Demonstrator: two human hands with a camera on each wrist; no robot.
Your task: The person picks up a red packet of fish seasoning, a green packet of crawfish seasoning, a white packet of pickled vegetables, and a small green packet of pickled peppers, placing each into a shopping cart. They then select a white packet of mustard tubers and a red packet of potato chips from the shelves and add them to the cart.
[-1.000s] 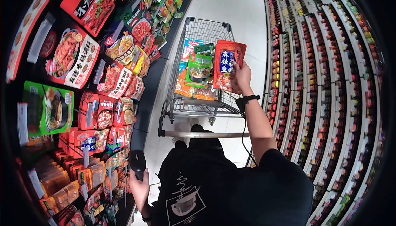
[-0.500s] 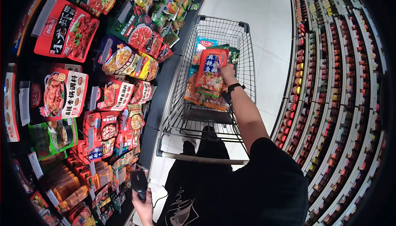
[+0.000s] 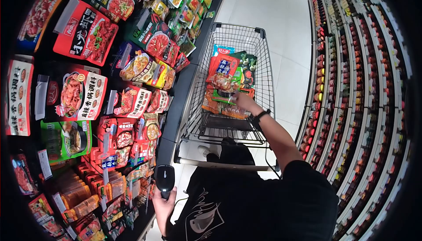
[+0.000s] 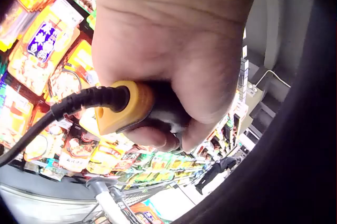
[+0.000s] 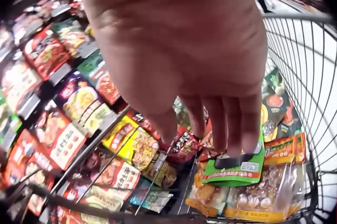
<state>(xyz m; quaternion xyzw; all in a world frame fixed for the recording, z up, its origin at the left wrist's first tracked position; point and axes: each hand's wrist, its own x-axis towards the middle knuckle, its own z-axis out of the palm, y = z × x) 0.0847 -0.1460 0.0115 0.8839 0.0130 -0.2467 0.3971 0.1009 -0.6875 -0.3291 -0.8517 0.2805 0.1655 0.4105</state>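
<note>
My left hand [image 3: 164,206] grips a black handheld barcode scanner [image 3: 165,178] beside the shelf. In the left wrist view, the fingers wrap round its handle, whose yellow end [image 4: 138,103] has a black cable [image 4: 87,97] coming out of it. My right hand [image 3: 244,102] is over the shopping cart [image 3: 269,72], fingers extended and holding nothing. Just beyond it, a red seasoning packet [image 3: 222,68] lies on a green packet [image 3: 238,77]. In the right wrist view, the fingers hang close over the green packet [image 5: 234,175].
More packets lie in the cart, including a blue one [image 3: 225,49], dark green ones [image 3: 249,67] and orange-edged clear bags [image 3: 228,110]. Shelves of seasoning packets [image 3: 83,94] line the left. Rows of jars [image 3: 338,109] fill the right, past the tiled aisle [image 3: 281,83].
My right hand has lowered the red packet into the cart, let go of it and drawn back toward me. The scanner stays in my left hand.
</note>
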